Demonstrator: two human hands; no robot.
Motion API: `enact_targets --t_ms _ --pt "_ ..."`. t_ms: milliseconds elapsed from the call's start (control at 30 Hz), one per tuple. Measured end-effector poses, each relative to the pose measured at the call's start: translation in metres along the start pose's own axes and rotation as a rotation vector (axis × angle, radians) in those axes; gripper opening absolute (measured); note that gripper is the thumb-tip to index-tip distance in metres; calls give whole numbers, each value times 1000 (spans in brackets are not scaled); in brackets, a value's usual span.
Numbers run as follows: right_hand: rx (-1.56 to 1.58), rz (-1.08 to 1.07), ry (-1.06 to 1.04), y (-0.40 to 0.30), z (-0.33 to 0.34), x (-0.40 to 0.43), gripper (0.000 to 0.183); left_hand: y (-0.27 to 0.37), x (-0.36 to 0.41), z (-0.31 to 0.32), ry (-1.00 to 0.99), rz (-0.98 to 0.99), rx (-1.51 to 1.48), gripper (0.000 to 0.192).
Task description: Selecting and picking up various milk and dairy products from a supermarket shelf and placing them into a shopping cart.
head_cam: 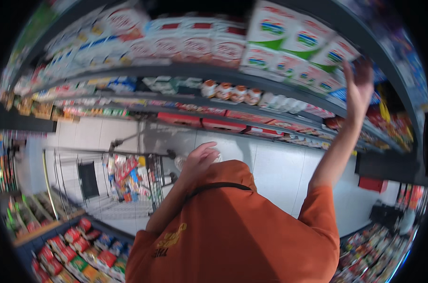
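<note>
My right hand [359,79] is raised to the right end of an upper shelf, its thumb apart from blurred fingers. Beside it stand white cartons with green and blue print [307,39], stacked in two rows. I cannot tell whether the fingertips touch the nearest carton; nothing shows in the palm. Blue packages [341,94] lie just past the wrist. My left hand [201,155] hangs in front of my waist, fingers loosely bent and holding nothing. A wire shopping cart [157,177] stands to its left, with mixed colourful packages [129,177] inside.
Lower shelves hold jars with orange-brown labels [231,92] and red boxes [221,125]. White and pink cartons [196,46] fill the upper shelf's middle. Behind me on the left is a bin of red bags [72,240]. Pale floor tiles [277,169] run below the shelving.
</note>
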State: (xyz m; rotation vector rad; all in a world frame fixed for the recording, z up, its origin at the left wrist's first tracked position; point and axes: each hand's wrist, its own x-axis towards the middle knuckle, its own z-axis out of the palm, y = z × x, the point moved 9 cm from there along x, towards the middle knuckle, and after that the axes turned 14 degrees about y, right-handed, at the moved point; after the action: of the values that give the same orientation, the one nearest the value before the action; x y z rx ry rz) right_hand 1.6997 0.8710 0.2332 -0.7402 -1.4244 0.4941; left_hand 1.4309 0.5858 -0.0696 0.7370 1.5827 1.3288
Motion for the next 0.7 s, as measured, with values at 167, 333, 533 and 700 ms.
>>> enact_targets --t_ms 167,333,533,700 --pt "-234 -187 238 -19 -26 -38 43 -29 -2 -29 58 -64 118 34" --pt "-205 -220 247 -51 11 -92 23 -46 -10 -74 112 -95 197 38" --pt "-111 -28 -90 -62 137 -167 20 -73 -34 -152 316 -175 140 41" --pt "-72 73 -299 -76 218 -221 16 -109 -58 -228 402 -343 138 42"
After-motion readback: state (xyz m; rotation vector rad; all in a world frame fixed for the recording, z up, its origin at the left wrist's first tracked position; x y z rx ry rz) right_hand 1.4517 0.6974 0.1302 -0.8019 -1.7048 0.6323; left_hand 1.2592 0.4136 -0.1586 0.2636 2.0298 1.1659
